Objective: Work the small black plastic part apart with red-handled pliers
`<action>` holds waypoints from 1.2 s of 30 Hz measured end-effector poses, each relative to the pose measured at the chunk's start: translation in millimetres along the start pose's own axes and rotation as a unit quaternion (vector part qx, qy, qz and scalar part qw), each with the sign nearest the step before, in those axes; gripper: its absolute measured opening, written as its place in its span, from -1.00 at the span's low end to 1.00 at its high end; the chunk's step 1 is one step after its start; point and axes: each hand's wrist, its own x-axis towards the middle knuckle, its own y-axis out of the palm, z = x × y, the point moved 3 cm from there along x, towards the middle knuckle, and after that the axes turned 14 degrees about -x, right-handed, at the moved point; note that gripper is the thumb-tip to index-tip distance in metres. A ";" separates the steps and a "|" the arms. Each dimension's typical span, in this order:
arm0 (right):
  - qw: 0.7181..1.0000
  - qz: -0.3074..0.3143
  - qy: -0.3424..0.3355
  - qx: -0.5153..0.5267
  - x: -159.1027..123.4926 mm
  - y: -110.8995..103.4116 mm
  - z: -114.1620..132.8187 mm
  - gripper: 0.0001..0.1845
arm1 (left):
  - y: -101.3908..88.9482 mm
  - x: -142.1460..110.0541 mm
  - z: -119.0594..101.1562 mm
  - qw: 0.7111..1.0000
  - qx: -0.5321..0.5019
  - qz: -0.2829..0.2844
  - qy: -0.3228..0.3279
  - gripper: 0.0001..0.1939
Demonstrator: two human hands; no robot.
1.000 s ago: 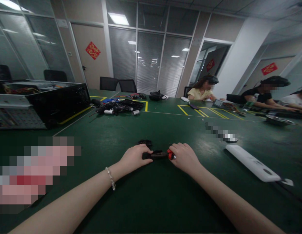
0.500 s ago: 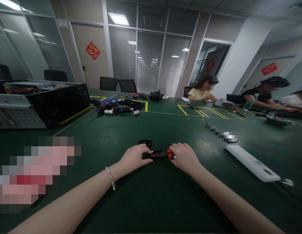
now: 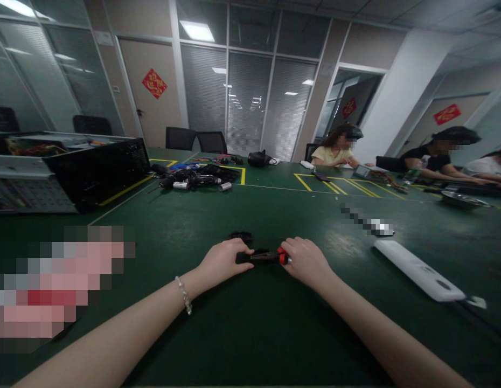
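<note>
My left hand [image 3: 225,259] is closed on a small black part [image 3: 243,258], held between thumb and fingers low over the green table [image 3: 250,328]. My right hand [image 3: 307,258] grips pliers [image 3: 282,256] by their red handles. The dark jaws of the pliers point left and meet the black part; whether they bite on it I cannot tell. Just beyond my left fingers lies another small black piece [image 3: 241,236], partly hidden by the hand.
An opened computer case [image 3: 105,172] stands at the left. Black tools and cables [image 3: 197,177] lie piled farther back. A white power strip [image 3: 420,271] rests at the right, with a metal bowl [image 3: 463,200] beyond it. Several people sit at the far right.
</note>
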 end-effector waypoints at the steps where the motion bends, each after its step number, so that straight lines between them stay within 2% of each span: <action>1: 1.000 -0.001 0.000 0.001 -0.1 -0.3 -0.1 -0.77 | 0.1 0.0 0.3 1.000 0.000 0.002 -0.001 -0.66; 29: 1.000 0.004 -0.004 0.002 0.8 2.2 -0.6 -0.73 | -1.7 -0.5 -3.9 1.000 0.002 0.009 -0.017 -0.67; 36: 1.000 0.005 -0.005 -0.001 1.2 6.6 -1.2 -0.72 | 0.0 0.4 1.1 1.000 -0.002 -0.002 -0.003 -0.67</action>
